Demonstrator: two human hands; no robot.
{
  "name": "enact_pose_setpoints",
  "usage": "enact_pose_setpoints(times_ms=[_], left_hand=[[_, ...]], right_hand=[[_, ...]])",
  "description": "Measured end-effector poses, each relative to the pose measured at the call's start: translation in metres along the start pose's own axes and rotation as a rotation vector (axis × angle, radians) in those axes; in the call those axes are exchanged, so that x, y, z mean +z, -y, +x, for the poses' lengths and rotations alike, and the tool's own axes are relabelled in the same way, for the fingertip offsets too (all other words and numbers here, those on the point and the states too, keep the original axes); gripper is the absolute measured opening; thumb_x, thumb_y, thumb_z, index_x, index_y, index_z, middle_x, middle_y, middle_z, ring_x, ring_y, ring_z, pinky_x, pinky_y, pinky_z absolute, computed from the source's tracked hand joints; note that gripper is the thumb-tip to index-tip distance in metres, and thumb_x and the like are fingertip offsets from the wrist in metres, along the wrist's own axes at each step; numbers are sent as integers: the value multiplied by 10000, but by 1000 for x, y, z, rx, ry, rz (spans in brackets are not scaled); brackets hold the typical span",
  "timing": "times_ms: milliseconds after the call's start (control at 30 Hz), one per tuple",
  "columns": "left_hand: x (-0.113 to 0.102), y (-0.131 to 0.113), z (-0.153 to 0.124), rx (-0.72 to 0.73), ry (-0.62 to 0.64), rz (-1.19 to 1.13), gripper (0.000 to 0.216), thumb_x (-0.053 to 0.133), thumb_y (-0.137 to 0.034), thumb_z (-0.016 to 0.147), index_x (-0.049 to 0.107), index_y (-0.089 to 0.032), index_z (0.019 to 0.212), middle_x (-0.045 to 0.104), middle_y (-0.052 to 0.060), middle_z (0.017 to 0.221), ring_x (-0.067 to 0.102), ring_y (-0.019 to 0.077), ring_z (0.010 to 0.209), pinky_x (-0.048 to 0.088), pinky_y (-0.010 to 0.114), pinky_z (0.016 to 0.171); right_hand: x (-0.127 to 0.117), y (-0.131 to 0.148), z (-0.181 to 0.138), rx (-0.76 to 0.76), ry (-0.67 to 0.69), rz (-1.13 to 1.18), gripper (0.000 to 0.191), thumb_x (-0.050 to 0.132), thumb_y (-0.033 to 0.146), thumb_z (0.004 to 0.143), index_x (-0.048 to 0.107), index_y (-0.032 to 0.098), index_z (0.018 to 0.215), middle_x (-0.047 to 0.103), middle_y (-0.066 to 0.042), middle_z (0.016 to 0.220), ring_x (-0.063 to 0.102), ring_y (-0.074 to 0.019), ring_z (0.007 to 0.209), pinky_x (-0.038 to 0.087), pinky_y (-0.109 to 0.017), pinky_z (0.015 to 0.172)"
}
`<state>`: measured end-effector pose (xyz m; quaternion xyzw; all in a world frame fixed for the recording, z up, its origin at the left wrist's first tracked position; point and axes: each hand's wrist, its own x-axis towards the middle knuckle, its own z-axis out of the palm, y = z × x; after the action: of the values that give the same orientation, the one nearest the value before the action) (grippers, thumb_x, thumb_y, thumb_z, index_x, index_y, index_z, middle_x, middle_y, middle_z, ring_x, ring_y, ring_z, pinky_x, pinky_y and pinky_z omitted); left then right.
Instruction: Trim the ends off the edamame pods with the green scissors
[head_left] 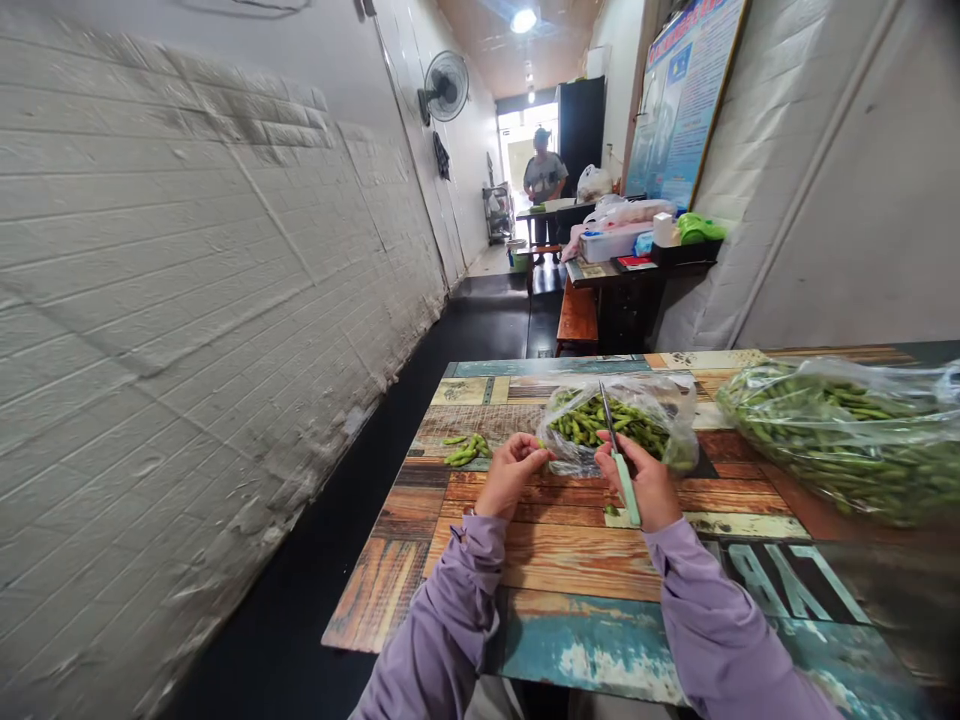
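My left hand [514, 468] is closed in a pinch at the near left edge of an open clear plastic bag. A green edamame pod [543, 446], mostly hidden, shows at its fingertips. In my right hand [651, 482] is a slim knife with a pale green handle [627, 490]; its narrow blade [606, 408] points up and away over the bag. Edamame pods [577, 418] fill this bag [679, 425], just beyond both hands. A small pile of pods [466, 450] lies on the table to the left. One small green piece [611, 510] lies below my right hand.
The patchwork-patterned table [570, 560] reaches under both forearms. A larger clear bag of edamame [847, 430] stands at the right. Farther back are a red-brown bench [577, 315], a table with a plastic box [606, 245], and a standing person [544, 175]. A white wall [187, 300] runs along the left.
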<state>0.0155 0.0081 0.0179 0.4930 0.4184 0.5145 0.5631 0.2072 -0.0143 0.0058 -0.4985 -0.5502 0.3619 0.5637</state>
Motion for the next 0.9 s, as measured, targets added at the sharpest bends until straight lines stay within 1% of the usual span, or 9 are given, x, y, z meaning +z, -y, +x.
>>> enact_pose_setpoints(times_ms=[100,200,300,400,500,600,667,800,900], left_hand=[[2,-7,-6,-43,-8,-154,315,757,-329,628,530,-156,762,648,13,673,546,95,595,352,190,564],[3,-9,-8,-35,-24,-207,329,792,-300,587,607,-143,810,617,-13,661,520,74,578,340,181,551],[3,-8,-7,-63,-19,-176,340,786,-317,599,681,-131,863,615,-7,684,466,54,542,307,183,515],[2,-9,-8,-53,-16,-143,309,769,-335,621,713,-131,847,652,25,769,494,74,605,337,191,558],[2,-13,-10,-24,8,-117,287,743,-357,649,725,-139,835,658,30,779,508,95,653,361,201,605],[3,-15,-11,5,11,-66,255,726,-355,663,723,-145,808,643,17,743,494,93,643,365,204,617],[3,-15,-11,39,-5,-32,230,732,-328,651,711,-143,788,633,12,729,500,98,655,375,209,639],[1,-8,-8,97,-51,61,203,728,-272,639,677,-132,776,612,11,706,506,108,659,382,218,636],[2,-5,-7,127,-50,111,189,718,-258,645,651,-130,767,597,4,690,505,108,649,383,219,624]], right_hand=[[2,-2,-3,-122,72,-164,479,622,484,754,615,174,1119,647,-70,912,621,-178,743,520,-315,684],[4,-7,-5,-260,161,-306,422,613,436,780,612,189,1122,644,-86,981,627,-211,877,509,-357,802],[7,-11,-7,-356,183,-414,428,626,417,776,594,196,1141,624,-99,1055,610,-233,959,498,-380,853],[9,-12,-9,-422,213,-469,431,632,396,777,572,208,1160,597,-104,1107,602,-235,970,510,-379,840],[9,-12,-10,-441,278,-484,431,630,364,782,551,207,1176,580,-102,1102,605,-221,923,527,-362,794],[8,-9,-12,-410,319,-490,444,640,342,775,537,220,1189,566,-92,1090,603,-192,830,538,-339,731],[8,-6,-12,-386,328,-494,447,646,332,769,534,228,1188,559,-86,1084,594,-182,802,539,-335,719],[7,-4,-13,-385,336,-498,448,647,315,764,532,233,1189,552,-79,1081,585,-201,898,529,-343,774],[7,-3,-13,-391,338,-507,462,660,303,749,537,233,1189,552,-77,1082,578,-209,930,522,-346,792]])
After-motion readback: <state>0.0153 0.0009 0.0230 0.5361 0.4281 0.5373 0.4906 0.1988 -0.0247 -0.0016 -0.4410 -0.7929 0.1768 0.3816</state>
